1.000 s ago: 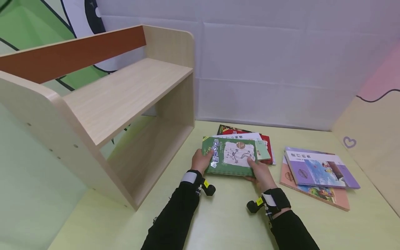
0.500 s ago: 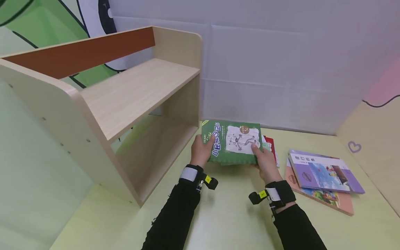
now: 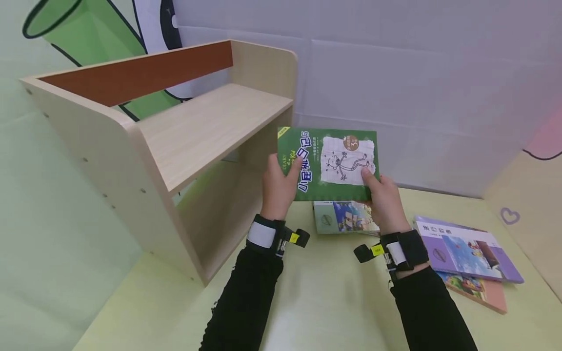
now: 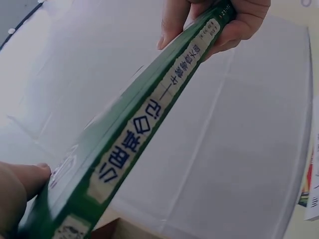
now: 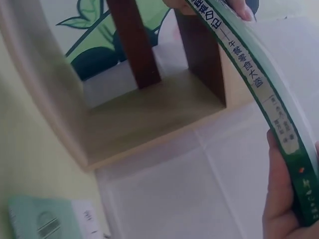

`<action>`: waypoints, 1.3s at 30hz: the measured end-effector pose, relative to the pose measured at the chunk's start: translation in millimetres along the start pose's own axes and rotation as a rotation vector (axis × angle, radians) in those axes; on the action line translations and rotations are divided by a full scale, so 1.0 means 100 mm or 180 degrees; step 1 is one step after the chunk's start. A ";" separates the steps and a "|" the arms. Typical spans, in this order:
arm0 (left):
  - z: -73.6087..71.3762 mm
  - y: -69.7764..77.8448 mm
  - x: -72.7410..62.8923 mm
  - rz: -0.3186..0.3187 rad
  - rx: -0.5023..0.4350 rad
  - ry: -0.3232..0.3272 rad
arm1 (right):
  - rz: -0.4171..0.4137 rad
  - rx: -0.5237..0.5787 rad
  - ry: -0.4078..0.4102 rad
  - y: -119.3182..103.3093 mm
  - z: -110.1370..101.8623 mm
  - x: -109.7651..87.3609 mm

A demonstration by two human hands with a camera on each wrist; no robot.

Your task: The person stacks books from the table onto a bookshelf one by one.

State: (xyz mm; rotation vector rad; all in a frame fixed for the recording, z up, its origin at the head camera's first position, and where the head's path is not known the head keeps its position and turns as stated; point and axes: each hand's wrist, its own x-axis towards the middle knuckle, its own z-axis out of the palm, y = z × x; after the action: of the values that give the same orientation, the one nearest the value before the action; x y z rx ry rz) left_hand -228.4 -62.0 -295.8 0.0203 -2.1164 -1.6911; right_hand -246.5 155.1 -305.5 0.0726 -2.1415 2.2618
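Note:
A green book [image 3: 307, 187] with a cartoon figure on its cover is held up above the table by both hands. My left hand [image 3: 279, 187] grips its left end, thumb on the cover. At the right end my right hand [image 3: 385, 202] grips it, thumb also on the cover. Both wrist views show the book's spine, with the left wrist view giving the green spine [image 4: 144, 119] along its length. Below the lifted book lies a book with a pale green and picture cover [image 3: 327, 218], partly hidden by the green one.
A two-level wooden bookshelf [image 3: 219, 122] stands on the left, close to my left hand. To the right, a purple book [image 3: 470, 251] lies on an orange-pink book [image 3: 493, 295]. A white cloth wall [image 3: 417, 107] rises behind the table [image 3: 320, 292].
Both hands have lifted the green book up off the pile, uncovering the pale green book beneath. The head view has shifted slightly left, so more of the bookshelf shows.

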 end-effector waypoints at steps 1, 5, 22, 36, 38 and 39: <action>-0.03 0.06 0.01 0.0082 -0.0011 0.0060 | -0.0047 0.0046 -0.0043 -0.06 0.03 0.02; -0.17 0.29 0.03 0.0459 -0.0014 0.0344 | -0.0232 0.0201 -0.0200 -0.29 0.17 0.13; -0.75 0.87 0.13 0.0647 0.0296 0.1553 | -0.0776 0.0350 -0.0676 -0.99 1.01 0.62; -0.94 0.88 0.10 0.0492 0.0190 0.1978 | -0.0925 0.0305 -0.0562 -1.00 1.73 0.96; -0.94 0.87 0.10 0.0416 0.0231 0.1976 | -0.0973 0.0149 -0.0548 -0.97 1.76 0.99; -0.94 0.86 0.11 0.0379 0.0249 0.1972 | -0.1002 0.0040 -0.0547 -0.95 1.77 1.00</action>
State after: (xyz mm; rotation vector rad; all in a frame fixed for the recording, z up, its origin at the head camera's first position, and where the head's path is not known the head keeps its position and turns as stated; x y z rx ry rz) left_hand -184.7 -129.9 -196.4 0.3826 -1.6735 -1.3101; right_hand -339.1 -17.8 -196.0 0.5804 -2.0166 2.1530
